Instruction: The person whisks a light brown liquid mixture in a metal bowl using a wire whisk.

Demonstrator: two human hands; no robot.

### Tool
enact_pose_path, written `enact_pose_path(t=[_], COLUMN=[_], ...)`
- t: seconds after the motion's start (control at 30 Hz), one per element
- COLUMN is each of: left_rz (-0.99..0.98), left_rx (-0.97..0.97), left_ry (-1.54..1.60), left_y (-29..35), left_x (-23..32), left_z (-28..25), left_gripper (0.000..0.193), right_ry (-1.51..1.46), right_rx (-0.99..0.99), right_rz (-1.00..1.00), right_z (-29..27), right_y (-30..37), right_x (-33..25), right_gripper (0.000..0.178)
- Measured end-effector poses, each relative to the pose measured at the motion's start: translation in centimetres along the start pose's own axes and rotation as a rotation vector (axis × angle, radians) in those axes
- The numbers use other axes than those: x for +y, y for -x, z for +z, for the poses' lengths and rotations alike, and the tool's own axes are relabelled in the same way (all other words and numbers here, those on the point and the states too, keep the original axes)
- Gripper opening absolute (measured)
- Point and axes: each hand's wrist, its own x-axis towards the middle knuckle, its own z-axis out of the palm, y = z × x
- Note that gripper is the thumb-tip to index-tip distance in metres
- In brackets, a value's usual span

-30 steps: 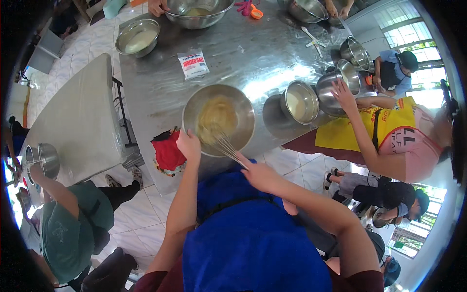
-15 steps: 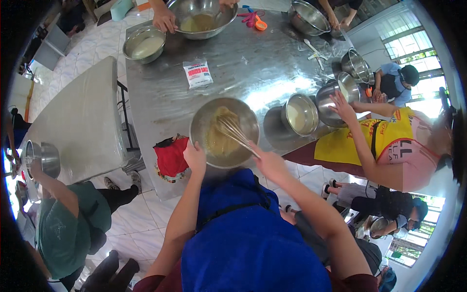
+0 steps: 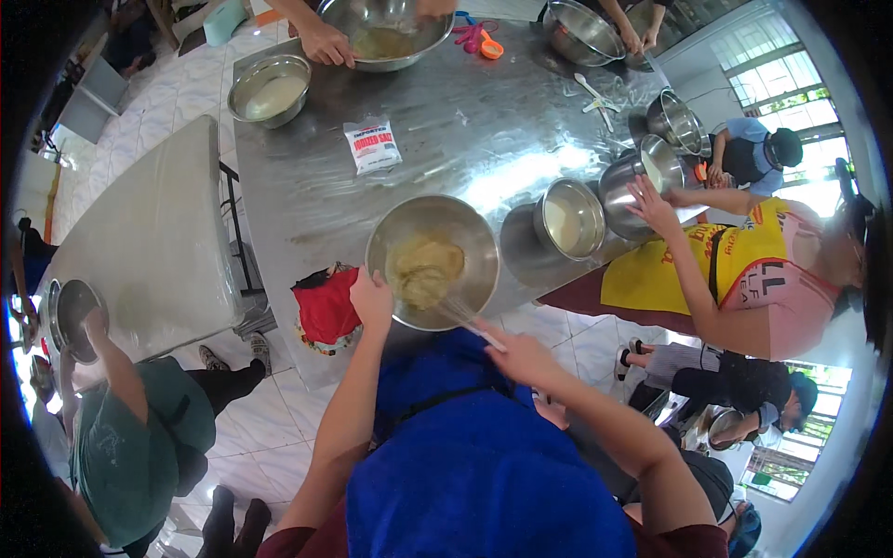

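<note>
A wide metal mixing bowl (image 3: 476, 232) stands at the near edge of the steel table, with yellowish-tan batter (image 3: 433, 264) in its bottom. My left hand (image 3: 372, 299) grips the bowl's left rim, thumb over the edge. In my right hand (image 3: 517, 352) is the handle of a wire whisk (image 3: 456, 309); its wires, blurred by motion, lie in the batter at the near left of the bowl. Just left of the bowl rests a bunched red cloth (image 3: 327, 304). A white packet with red print (image 3: 373, 146) lies farther back on the table.
On the right stands a bowl of pale liquid (image 3: 569, 219), beside a person in a yellow apron (image 3: 659, 290) holding another bowl. Across the steel table (image 3: 307, 209), hands work at a large bowl (image 3: 386, 56); a smaller bowl (image 3: 270, 93) sits nearby. Orange and pink measuring cups (image 3: 490, 46) lie far back.
The whisk has swept toward me and to the left in the batter, its handle now lower. My right hand has come nearer my body. My left hand keeps its hold on the rim.
</note>
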Motion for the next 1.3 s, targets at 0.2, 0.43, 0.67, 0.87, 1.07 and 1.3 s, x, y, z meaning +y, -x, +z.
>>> enact_pose_path(t=[0.2, 0.43, 0.67, 0.87, 1.07, 1.3], left_rz=[-0.043, 0.032, -0.02, 0.018, -0.058, -0.264], left_rx=[0.016, 0.043, -0.006, -0.011, -0.221, -0.599], left_ry=[0.031, 0.042, -0.049, -0.041, 0.085, 0.441], left_y=[1.1, 0.6, -0.5, -0.6, 0.1, 7.5], left_x=[0.9, 1.1, 0.3, 0.1, -0.5, 6.6], left_z=[1.2, 1.1, 0.3, 0.8, -0.8, -9.6], left_gripper=[0.016, 0.014, 0.017, 0.022, 0.031, 0.049], right_ry=[-0.148, -0.117, -0.162, -0.114, -0.436, -0.606], right_rx=[0.188, 0.209, 0.075, 0.088, -0.134, 0.148], right_rz=[0.114, 0.115, -0.027, 0.183, 0.259, -0.121], right_z=[-0.4, -0.7, 0.5, -0.1, -2.8, 3.6], right_y=[-3.3, -2.1, -1.1, -2.3, -1.1, -3.2], right_x=[-1.2, 2.3, 0.2, -2.9, -4.0, -5.8], right_gripper=[0.054, 0.055, 0.056, 0.055, 0.06, 0.062])
